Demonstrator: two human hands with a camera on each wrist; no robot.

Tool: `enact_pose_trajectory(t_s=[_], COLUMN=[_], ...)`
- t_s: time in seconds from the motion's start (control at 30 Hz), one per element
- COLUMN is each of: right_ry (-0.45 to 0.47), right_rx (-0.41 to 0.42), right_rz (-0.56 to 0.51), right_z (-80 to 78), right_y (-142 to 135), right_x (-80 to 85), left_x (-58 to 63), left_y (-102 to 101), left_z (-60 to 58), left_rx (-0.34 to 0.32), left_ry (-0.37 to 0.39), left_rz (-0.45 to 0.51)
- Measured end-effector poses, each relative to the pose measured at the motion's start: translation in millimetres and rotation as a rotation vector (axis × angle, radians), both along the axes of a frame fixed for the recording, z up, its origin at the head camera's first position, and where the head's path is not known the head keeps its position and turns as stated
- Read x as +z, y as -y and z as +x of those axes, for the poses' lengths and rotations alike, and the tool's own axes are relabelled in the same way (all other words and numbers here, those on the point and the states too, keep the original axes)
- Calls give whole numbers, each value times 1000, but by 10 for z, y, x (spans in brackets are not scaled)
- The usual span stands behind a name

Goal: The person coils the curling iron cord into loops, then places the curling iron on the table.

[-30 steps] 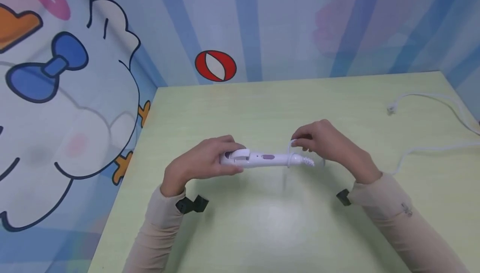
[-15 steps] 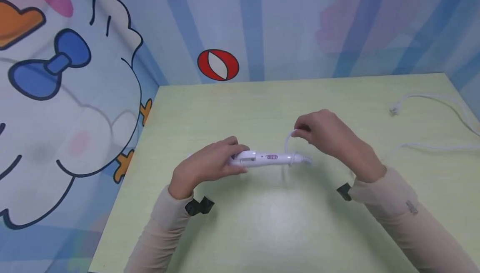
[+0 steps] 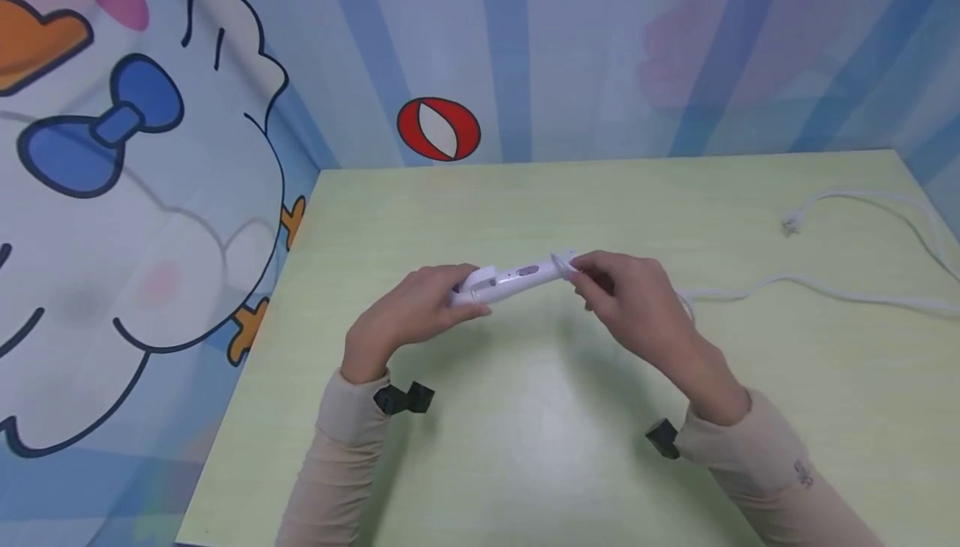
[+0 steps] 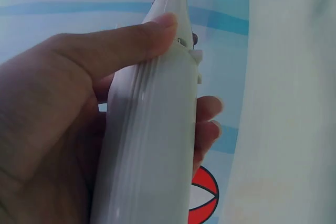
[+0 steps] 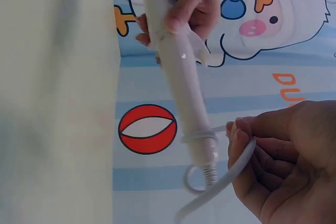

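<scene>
A white curling iron with a small oval button panel is held above the table, its cord end tilted upward. My left hand grips its body from the left, thumb along one side and fingers round the other, as the left wrist view shows on the iron's white body. At the cord end my right hand pinches the white power cord. In the right wrist view, the cord loops round the handle near its ribbed strain relief. The iron's far end is hidden by my left hand.
The cord's loose length runs right across the pale green table and off its edge. A plug on white cord lies at the back right. Cartoon-printed walls border the back and left.
My right hand first lifted the cord above the handle, then came down and left to the handle's end. The iron's cord end has tilted upward. My left hand keeps its grip.
</scene>
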State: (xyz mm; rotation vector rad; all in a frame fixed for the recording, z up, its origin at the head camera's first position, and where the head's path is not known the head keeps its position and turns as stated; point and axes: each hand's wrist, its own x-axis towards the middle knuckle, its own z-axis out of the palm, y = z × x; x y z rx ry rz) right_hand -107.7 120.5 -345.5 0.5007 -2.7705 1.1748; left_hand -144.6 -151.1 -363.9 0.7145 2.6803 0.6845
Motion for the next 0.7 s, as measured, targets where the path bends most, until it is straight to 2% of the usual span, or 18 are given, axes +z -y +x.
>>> enact_pose_trajectory(t_s=[0.2,0.43,0.6,0.7], right_ry=[27,63,211,309], right_rx=[-28,-41,35,89], right_rz=[-161,-336,-494,-535], right_z=[102,192,127,46], right_y=[12,73,15,-76], right_x=[-216,-486,-638,-693], left_x=[12,75,134,160], left_y=[63,69,63,59], left_z=[-43,-26,29,59], left_rx=[26,16,-6,-29], left_ry=[1,-10,-13,-15], left_rz=[36,55,73,84])
